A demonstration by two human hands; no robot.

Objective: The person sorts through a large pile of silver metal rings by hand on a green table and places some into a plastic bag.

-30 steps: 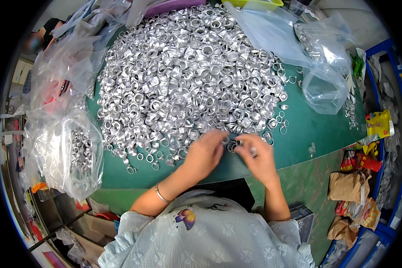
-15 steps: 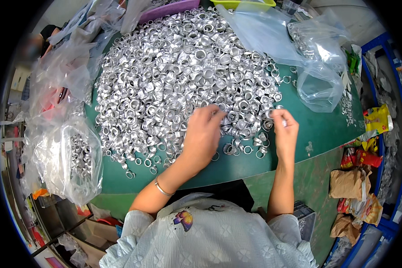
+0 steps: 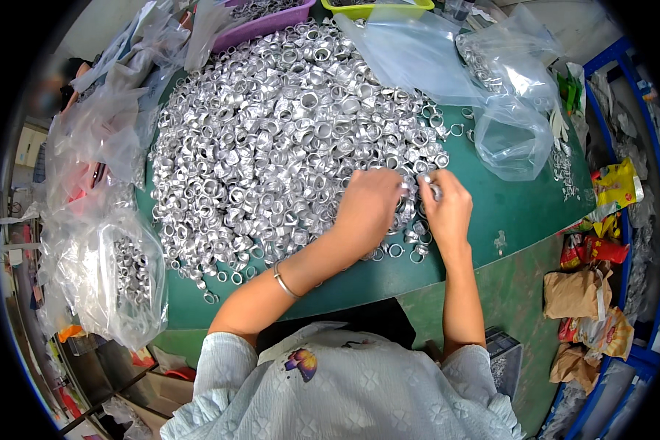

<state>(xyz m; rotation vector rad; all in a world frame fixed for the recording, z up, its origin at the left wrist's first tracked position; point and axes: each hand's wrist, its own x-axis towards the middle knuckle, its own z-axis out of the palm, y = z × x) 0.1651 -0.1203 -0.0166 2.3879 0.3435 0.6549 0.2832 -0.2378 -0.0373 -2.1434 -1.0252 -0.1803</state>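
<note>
A broad heap of silver-coloured metal rings (image 3: 271, 139) spreads over the green table (image 3: 506, 220). Over its near right edge, my left hand (image 3: 370, 205) bends with its fingers drawn together, silver metal at the tips; what they grip is partly hidden among the rings. Just right of it, my right hand (image 3: 449, 207) pinches a silver ring (image 3: 436, 191) between thumb and fingers. A small gap separates the two hands' fingertips. Several loose rings lie on the table below them.
Purple (image 3: 260, 28) and yellow-green (image 3: 381, 10) bins stand behind the heap. Clear plastic bags (image 3: 517, 136) lie at the right, and more bags (image 3: 103, 271) with metal pieces hang at the left. A blue shelf rack (image 3: 623, 271) and a brown paper bag (image 3: 576, 293) are at far right.
My left hand has moved right along the heap's near edge. My right hand has come slightly left, bringing the hands close together. The whole view has shifted a little.
</note>
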